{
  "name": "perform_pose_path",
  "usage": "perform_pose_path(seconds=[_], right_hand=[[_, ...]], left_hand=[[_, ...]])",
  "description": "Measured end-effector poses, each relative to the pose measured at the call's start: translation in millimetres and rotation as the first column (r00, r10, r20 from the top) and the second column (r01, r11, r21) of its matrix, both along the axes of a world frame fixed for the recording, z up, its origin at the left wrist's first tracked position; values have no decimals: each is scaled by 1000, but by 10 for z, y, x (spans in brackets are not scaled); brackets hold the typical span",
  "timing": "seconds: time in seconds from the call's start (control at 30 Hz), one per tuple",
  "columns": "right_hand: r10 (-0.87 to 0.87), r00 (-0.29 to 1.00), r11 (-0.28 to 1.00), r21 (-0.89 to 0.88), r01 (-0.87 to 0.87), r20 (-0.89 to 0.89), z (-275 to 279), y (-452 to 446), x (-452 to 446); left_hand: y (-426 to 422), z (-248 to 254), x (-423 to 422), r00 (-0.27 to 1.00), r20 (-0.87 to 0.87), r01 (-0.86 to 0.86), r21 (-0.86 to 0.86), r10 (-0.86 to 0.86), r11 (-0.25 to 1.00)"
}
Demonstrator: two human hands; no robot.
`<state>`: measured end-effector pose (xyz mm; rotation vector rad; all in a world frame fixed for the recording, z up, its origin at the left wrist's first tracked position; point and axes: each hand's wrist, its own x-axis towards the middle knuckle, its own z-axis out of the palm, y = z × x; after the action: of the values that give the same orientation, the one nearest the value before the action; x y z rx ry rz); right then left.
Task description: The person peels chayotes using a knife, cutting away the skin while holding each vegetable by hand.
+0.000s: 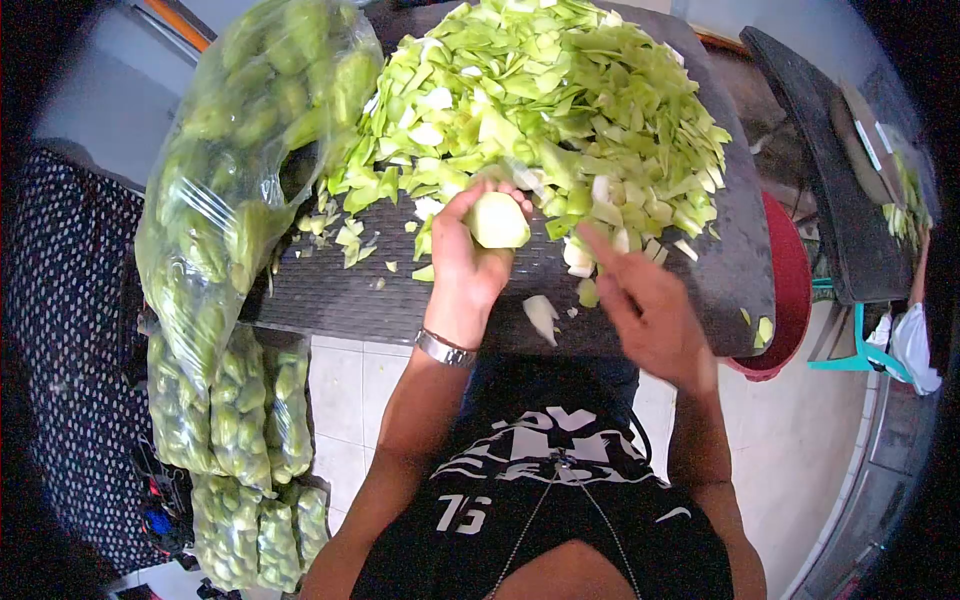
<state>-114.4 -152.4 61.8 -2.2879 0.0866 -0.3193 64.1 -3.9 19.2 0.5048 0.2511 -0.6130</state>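
My left hand (470, 245), with a metal watch on its wrist, is closed around a pale green, peeled vegetable (499, 220) with a flat cut face. To its right, my right hand (645, 310) is curled and smeared by motion. It seems to grip a knife (528, 178), whose blade shows only as a pale blur near the vegetable. Beyond both hands rises a big heap of light green peelings (560, 90) on the dark ribbed table (390, 290). A loose pale piece (541, 318) lies near the table's front edge, below my hands.
A large clear bag of green produce (240, 150) leans over the table's left side. Several more filled bags (235, 400) stack on the floor below it. A red tub (775, 300) sits at the right edge, near a turquoise stool (860, 345) and another dark surface (820, 150).
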Motion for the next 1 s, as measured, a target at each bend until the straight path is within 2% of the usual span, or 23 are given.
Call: perform_pose_path(seconds=[0.03,0.07,0.17,0.3,0.33,0.43,0.53,0.63,0.73,0.93,1.0], right_hand=[[6,1000,998,-56,-5,4,23,85,-3],[11,1000,994,-110,-10,5,34,160,-14],[7,1000,984,-180,-3,21,-23,281,-22],[14,996,958,-287,10,83,-81,280,24],[17,995,950,-311,14,95,-93,275,31],[14,993,947,-322,26,120,-120,272,43],[26,991,942,-334,20,133,-152,259,58],[1,991,930,-366,49,136,-156,265,44],[-78,996,934,-345,87,40,-137,217,8],[-92,988,899,-415,137,127,-96,175,-48],[-140,989,881,-450,147,50,-107,142,-121]], left_hand=[[-13,-38,25,994,-82,-70,-32,68,997],[37,-134,10,1000,17,5,-174,-2,985],[36,-384,30,992,-19,101,-485,-126,869],[-74,-345,-92,997,-33,46,-364,-63,930],[-83,-334,-108,994,-64,53,-402,-86,914],[-118,-283,-157,998,-47,32,-325,-50,945],[-120,-337,-143,997,42,81,-317,-71,945],[-121,-297,-168,999,-2,43,-241,-45,970],[-75,-265,-167,996,-52,54,-209,-66,976],[-81,-242,-220,991,-68,92,-275,-115,957],[-87,-131,-231,999,-37,13,-55,-16,998]])
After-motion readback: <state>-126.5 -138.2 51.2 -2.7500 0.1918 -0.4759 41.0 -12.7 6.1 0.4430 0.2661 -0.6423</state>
